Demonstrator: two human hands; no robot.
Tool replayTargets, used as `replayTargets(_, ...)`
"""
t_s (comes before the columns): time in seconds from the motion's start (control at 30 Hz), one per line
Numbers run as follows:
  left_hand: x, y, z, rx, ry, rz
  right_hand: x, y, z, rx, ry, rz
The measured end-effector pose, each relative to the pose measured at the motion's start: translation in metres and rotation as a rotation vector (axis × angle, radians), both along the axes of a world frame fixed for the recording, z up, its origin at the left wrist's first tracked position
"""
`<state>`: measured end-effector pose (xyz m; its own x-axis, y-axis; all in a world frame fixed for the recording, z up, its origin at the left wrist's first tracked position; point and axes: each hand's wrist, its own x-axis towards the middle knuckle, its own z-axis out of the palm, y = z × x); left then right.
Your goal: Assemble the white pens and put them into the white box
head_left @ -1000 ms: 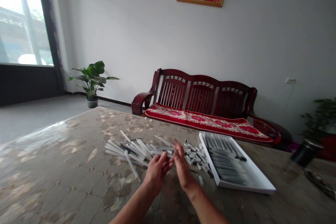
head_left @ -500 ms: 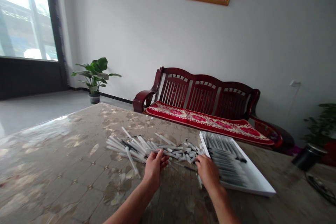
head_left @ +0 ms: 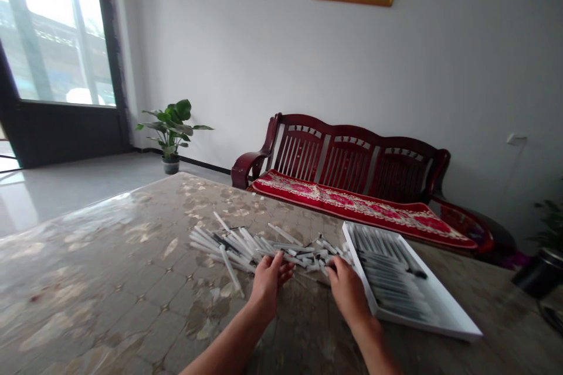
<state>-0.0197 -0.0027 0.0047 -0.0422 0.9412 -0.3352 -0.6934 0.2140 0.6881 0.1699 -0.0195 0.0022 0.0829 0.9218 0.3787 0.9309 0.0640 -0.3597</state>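
Note:
Across the tabletop spreads a loose pile of whitish pen barrels (head_left: pixel 237 246), with dark slim pieces among them. Small white and grey pen parts (head_left: pixel 314 258) lie between my hands. My left hand (head_left: pixel 267 282) is at the pile's near edge, thumb and fingers closed on what looks like a pale pen barrel (head_left: pixel 294 259). My right hand (head_left: pixel 347 288) is closed in a pinch by the small parts; a dark bit shows at its fingertips, too small to name. Just right of it stands a shallow white box (head_left: pixel 453 313) holding rows of clear pens with dark ends (head_left: pixel 391 269).
The patterned table (head_left: pixel 145 269) reaches toward a red wooden bench (head_left: pixel 347 158) with a red cushion (head_left: pixel 365 205). A dark cylinder (head_left: pixel 539 272) with a cable stands at the right. A potted plant (head_left: pixel 171 129) is on the floor at the back left.
The view has swung a little left, so everything sits further right in the picture. Both hands keep nearly the same place and closed shape beside the pile.

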Motion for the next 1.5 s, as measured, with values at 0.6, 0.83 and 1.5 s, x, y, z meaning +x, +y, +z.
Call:
replayTargets(0.6, 0.005, -0.003, -0.005, 0.040, -0.023, -0.065, -0.049, -0.003, -0.005, 0.185, 0.676, 0.160)
replayTargets(0.83, 0.007, -0.006, -0.005, 0.033, -0.036, -0.072, -0.050, -0.007, -0.006, 0.208, 0.641, 0.156)
replayTargets(1.5, 0.011, -0.013, -0.012, 0.112, -0.036, -0.124, -0.051, -0.013, -0.001, 0.133, 0.701, 0.264)
